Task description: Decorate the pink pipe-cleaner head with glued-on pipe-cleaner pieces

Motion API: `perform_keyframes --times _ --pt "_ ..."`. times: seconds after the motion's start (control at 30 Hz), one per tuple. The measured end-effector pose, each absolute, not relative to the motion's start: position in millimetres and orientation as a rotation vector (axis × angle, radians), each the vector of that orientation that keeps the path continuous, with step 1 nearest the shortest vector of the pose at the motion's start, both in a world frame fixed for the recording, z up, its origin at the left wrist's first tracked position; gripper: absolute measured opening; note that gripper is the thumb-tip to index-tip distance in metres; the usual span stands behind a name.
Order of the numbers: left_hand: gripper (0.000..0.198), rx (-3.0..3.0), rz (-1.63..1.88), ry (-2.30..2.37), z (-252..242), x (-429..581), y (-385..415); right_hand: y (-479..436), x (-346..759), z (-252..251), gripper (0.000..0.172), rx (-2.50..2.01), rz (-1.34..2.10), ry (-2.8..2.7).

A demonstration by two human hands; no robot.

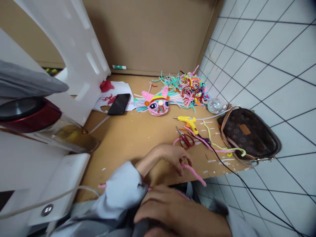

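My left hand [171,158] reaches out of a light blue sleeve [120,191] over the front edge of the wooden table [130,135]. Its fingers are pinched on a pink pipe cleaner [195,172] that sticks out to the right past the table edge. My right hand [172,209] lies lower, close to me, with its fingers curled against the left sleeve and some dark cloth; what it grips is hidden. Red-handled scissors [186,140] and a yellow glue gun [189,122] lie just beyond the left hand.
A pink pipe-cleaner face [158,104] and a heap of coloured pipe cleaners [189,86] lie at the back. A black phone [118,104] rests on white paper. A brown bag [249,135] overhangs the right edge. A red-lidded jar [37,121] stands at the left.
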State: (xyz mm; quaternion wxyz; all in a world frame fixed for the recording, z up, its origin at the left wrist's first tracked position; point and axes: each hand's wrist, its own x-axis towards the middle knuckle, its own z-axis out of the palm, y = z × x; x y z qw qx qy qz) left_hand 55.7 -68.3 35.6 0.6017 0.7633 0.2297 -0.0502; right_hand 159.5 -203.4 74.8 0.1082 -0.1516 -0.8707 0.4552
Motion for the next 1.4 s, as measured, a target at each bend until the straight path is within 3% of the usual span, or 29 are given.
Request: perform_keyframes --times 0.1,0.17,0.3,0.43,0.67,0.83,1.13,1.4 --pt "0.023 1.657 -0.034 0.523 34 52 -66 -204 167 37 0.024 -0.85 0.47 -2.674" --pt "0.02 1.583 0.027 0.534 33 50 -64 -206 169 13 0.024 -1.017 0.023 -2.687" --pt "0.016 1.524 0.103 0.589 33 50 -61 -200 170 -16 0.021 -1.082 -0.327 -2.639" --pt "0.007 1.541 0.144 0.622 37 50 -56 -195 172 -21 0.009 -1.017 -0.282 -2.667" --pt "0.009 1.561 0.195 0.642 42 45 -47 -196 166 -11 0.008 -1.06 -0.123 -2.641" --pt "0.018 1.546 0.206 0.624 38 43 -41 -203 157 -4 0.034 -1.04 -0.016 -2.704" --pt "0.02 1.571 0.22 0.66 49 42 -40 -192 160 -9 0.01 -0.927 0.139 -2.775" --pt "0.034 1.556 0.403 0.721 60 23 -39 -155 202 14 0.019 -1.455 -0.219 -2.73"
